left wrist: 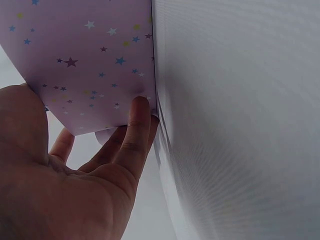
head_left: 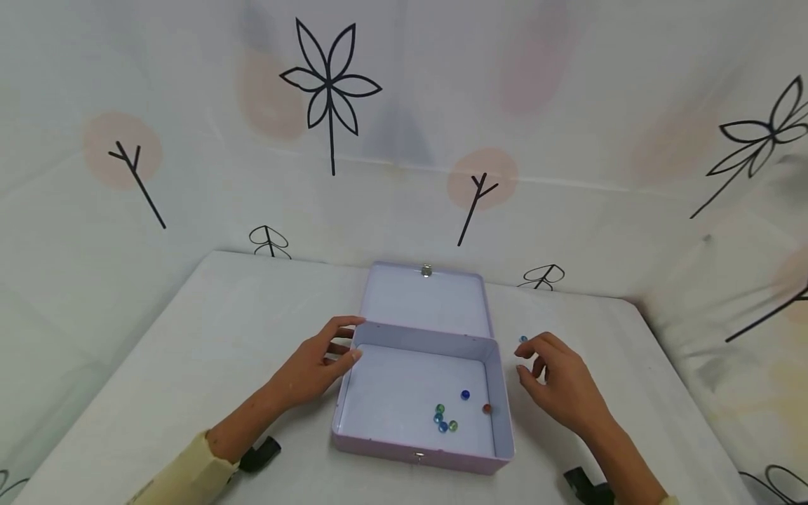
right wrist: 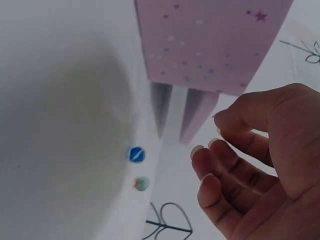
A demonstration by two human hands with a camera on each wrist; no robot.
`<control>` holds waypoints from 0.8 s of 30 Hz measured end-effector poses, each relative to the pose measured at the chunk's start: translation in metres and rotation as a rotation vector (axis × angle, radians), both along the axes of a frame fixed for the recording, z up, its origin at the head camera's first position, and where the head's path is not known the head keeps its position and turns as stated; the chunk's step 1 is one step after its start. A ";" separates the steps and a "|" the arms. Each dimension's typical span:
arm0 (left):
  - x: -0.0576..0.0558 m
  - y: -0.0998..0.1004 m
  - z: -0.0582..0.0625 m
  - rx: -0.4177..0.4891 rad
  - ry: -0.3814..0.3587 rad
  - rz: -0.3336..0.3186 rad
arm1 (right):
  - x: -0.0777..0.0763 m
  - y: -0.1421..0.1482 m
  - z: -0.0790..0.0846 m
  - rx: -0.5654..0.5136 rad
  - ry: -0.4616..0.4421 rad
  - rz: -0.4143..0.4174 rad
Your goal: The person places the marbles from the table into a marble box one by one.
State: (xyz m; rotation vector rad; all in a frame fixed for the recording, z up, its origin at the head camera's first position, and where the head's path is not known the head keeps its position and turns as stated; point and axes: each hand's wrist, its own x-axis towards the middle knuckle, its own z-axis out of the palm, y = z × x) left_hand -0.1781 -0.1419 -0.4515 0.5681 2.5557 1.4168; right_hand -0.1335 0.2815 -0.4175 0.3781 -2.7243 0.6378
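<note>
A lilac tin box (head_left: 423, 454) with a star pattern lies with its lid (head_left: 426, 301) hinged back. My left hand (head_left: 315, 365) holds the box's left side, thumb at the rim and fingers against the starred outer wall (left wrist: 100, 65). Inside are several glass marbles, among them a dark blue marble (head_left: 465, 395) and an orange-brown marble (head_left: 487, 408). Right of the box, my right hand (head_left: 562, 386) hovers with loosely bent fingers and nothing visible between them. Close to its fingertips, a blue marble (right wrist: 136, 154) and a pale green-orange marble (right wrist: 141, 183) rest on the cloth.
A white cloth covers the table (head_left: 252, 294). Behind it and at the sides hangs a pale curtain (head_left: 404, 140) with line-drawn flowers and twigs. Black wrist straps show below both hands, the left strap (head_left: 260, 454) beside a yellow sleeve (head_left: 189, 473).
</note>
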 end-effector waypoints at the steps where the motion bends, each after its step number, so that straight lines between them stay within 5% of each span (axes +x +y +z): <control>1: 0.000 0.000 0.000 0.003 0.004 -0.003 | -0.002 0.002 -0.002 0.002 -0.008 -0.009; 15: 0.001 0.001 0.002 0.006 -0.011 0.001 | -0.012 0.019 -0.020 0.022 -0.182 -0.094; 24: 0.001 0.001 0.002 0.001 -0.016 0.005 | -0.014 0.020 -0.026 0.024 -0.236 -0.061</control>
